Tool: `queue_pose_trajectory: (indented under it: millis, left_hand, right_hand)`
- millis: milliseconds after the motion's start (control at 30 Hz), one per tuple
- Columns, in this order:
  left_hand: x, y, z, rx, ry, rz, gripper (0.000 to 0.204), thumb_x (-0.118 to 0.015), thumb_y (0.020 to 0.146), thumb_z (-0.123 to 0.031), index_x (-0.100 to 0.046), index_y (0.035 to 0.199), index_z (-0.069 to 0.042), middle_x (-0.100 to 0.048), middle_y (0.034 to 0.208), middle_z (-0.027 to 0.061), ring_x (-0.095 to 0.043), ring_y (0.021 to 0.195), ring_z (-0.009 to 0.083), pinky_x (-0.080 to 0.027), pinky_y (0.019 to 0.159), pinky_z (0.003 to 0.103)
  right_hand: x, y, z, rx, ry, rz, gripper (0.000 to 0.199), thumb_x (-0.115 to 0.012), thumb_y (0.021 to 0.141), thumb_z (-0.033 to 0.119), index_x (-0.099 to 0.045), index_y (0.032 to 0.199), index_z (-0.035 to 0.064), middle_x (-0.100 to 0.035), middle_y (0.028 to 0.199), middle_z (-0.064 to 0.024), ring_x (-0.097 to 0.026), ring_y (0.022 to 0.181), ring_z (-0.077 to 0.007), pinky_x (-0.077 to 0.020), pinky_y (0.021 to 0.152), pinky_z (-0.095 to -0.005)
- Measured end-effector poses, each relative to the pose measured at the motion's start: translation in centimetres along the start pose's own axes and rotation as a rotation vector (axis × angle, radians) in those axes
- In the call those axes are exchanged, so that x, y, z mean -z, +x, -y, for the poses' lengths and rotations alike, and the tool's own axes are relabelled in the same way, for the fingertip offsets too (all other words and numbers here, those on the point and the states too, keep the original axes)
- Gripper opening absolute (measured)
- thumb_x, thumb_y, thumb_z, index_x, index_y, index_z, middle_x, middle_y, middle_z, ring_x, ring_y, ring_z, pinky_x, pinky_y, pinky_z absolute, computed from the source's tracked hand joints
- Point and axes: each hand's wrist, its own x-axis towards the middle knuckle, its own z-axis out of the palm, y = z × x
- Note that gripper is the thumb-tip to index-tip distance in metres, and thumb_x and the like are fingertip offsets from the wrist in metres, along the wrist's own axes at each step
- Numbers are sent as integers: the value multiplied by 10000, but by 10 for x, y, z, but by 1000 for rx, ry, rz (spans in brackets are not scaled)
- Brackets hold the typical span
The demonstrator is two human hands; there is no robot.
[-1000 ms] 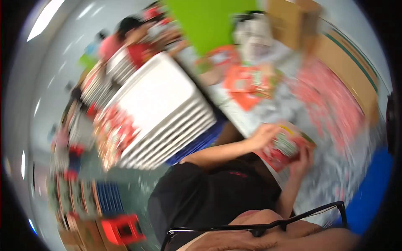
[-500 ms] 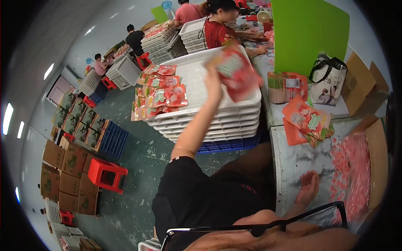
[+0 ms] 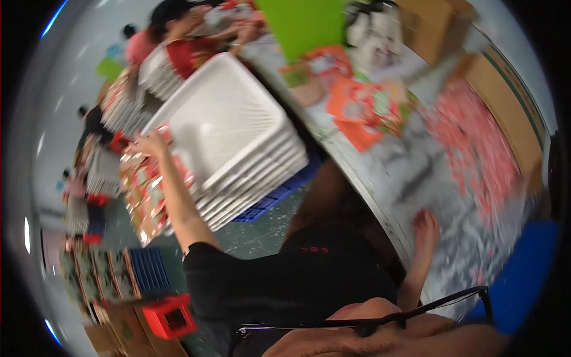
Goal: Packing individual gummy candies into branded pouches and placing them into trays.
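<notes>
My left hand (image 3: 150, 144) reaches over the left side of a white plastic tray (image 3: 205, 113). It rests on or just above a heap of shiny red-orange snack pouches (image 3: 146, 184). Motion blur smears its fingers, so whether they still grip a pouch cannot be made out. My right hand (image 3: 426, 229) is held over the grey worktable (image 3: 389, 184), its fingers loosely apart and nothing in them. Farther along the table lie several flat orange pouches (image 3: 369, 110). To their right spreads a pile of small pink-wrapped pieces (image 3: 476, 149).
The tray tops a stack of white trays on a blue crate (image 3: 267, 199). A cardboard box (image 3: 505, 89) borders the pink pile. A green panel (image 3: 303, 24) and a white bag (image 3: 375, 35) stand beyond. A co-worker in red (image 3: 184, 53) sits past the trays. A red stool (image 3: 169, 316) stands lower left.
My left hand has swung left with the pouch from above the tray's right side to the heap of pouches. The whole view has turned right. My right hand stays over the table.
</notes>
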Motion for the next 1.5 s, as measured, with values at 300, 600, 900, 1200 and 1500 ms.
queue_pose_trajectory:
  millis: [300, 600, 900, 1200, 1500]
  left_hand:
    - [166, -233, -396, -651, -1149, 987, 245, -710, 893, -219, -662, 1037, -27, -640, 992, 142, -612, 937, 239, -501, 783, 350]
    - [154, -414, -514, -713, -690, 1357, 624, -653, 828, -490, -565, 1075, 76, -624, 1103, 310, -606, 1050, 451, -468, 949, 523]
    - [187, -374, -505, -961, -695, 1243, 278, -619, 815, -223, -650, 931, 27, -692, 909, 255, -671, 868, 424, -524, 813, 517]
    - [296, -375, -423, -897, -1179, 1872, 207, -748, 809, -213, -660, 783, -28, -667, 686, 131, -658, 593, 216, -518, 611, 367]
    - [313, -475, -381, 146, -896, 2943, 103, -741, 884, -102, -654, 861, -54, -651, 817, 22, -615, 637, 99, -488, 487, 246]
  right_hand:
    - [24, -25, 29, 144, -171, -325, 216, -639, 970, 168, -679, 1106, 6, -705, 942, -91, -677, 811, -161, -553, 725, -274]
    - [76, 4, 63, 661, -1060, -634, 262, -683, 898, 199, -685, 1105, 39, -683, 1056, -158, -629, 996, -307, -504, 872, -382]
    - [151, 110, 150, 509, -1535, -903, 534, -648, 898, 479, -627, 1278, 104, -510, 1415, -171, -431, 1310, -419, -330, 1102, -493]
    - [100, 84, 87, 615, -1527, -645, 560, -646, 873, 515, -588, 1366, 255, -365, 1549, -116, -264, 1442, -425, -168, 1174, -578]
    - [-10, -15, 6, 1053, -1296, -65, 498, -647, 828, 125, -604, 1324, 120, -497, 1439, -129, -402, 1384, -381, -231, 1161, -585]
